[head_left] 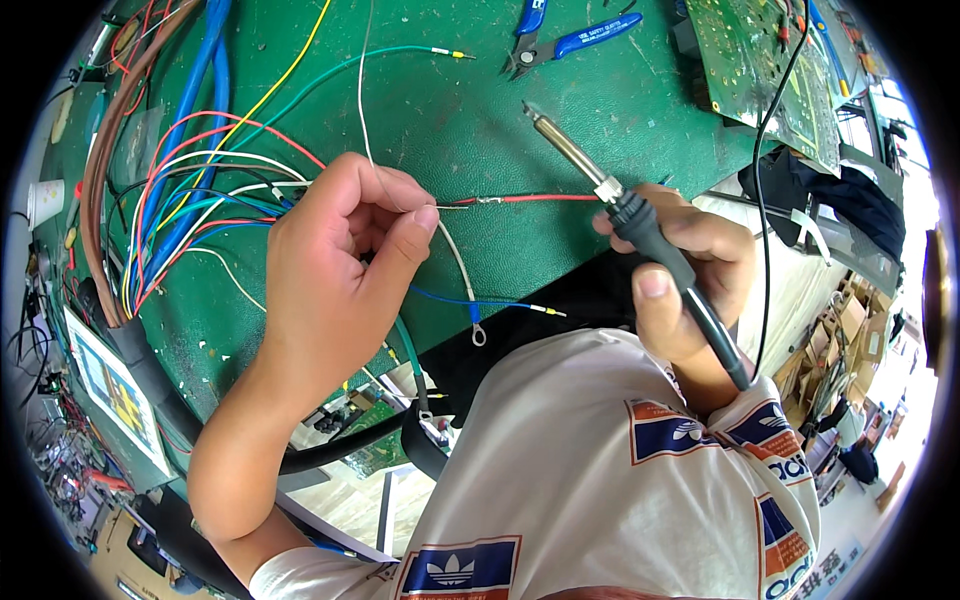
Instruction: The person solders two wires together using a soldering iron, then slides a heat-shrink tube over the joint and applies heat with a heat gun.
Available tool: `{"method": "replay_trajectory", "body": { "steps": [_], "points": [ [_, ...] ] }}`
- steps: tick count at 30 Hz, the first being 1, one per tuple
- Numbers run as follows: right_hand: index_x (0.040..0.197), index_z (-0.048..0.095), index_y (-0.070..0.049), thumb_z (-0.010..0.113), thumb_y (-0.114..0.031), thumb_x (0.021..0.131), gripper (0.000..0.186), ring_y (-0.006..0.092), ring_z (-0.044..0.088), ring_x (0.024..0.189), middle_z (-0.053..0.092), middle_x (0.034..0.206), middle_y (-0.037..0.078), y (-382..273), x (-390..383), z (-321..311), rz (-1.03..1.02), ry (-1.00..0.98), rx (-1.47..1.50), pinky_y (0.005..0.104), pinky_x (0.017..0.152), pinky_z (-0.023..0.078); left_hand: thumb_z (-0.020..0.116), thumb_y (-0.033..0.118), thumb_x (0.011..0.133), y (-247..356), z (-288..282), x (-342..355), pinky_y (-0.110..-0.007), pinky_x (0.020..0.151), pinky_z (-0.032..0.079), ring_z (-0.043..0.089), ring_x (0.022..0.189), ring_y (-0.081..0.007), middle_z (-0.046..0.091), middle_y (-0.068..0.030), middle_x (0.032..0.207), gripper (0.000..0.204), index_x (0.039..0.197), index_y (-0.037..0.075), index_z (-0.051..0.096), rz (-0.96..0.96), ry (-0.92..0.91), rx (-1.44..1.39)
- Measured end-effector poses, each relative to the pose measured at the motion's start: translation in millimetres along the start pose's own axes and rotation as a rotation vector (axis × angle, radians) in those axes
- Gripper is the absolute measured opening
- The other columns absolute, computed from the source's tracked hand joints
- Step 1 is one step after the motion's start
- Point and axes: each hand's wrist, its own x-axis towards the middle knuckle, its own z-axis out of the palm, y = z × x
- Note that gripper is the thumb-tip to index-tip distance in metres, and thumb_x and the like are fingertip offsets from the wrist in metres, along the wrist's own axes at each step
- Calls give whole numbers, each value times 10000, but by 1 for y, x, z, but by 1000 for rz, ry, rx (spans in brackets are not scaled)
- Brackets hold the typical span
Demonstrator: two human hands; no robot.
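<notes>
Ahead of me, blue-handled wire cutters point(590, 37) lie on the green counter point(665, 105), handles spread. To their right I see a green printed circuit board point(750, 65). Farther to my right are dark cloth point(862, 215) and piled cardboard boxes point(845, 335). On my left sit a white cup-shaped container point(45, 204) and a white-edged panel point(115, 385) with a coloured picture.

Soldering iron point(634, 218) tilted, tip up-L; red wire point(550, 198) horiz., end silvery.
</notes>
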Motion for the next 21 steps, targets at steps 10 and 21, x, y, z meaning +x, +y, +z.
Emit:
{"method": "replay_trajectory", "body": {
  "steps": [10,21],
  "points": [
    [1134,435,-13,727,-130,903,390,309,667,899,629,931,185,28,-10,8,-104,34,-57,412,775,534,625,42,972,5,0,0,-189,619,468,574,702,-46,616,-33,835,104,1009,-2,538,-6,21,-49],
    [1103,478,-8,782,-153,850,421,401,685,863,642,922,198,32,-12,5,-219,16,-164,486,788,556,553,61,1006,6,0,-1,-196,554,443,583,684,-83,682,-138,959,90,1052,31,482,-11,52,-18]
  ]
}}
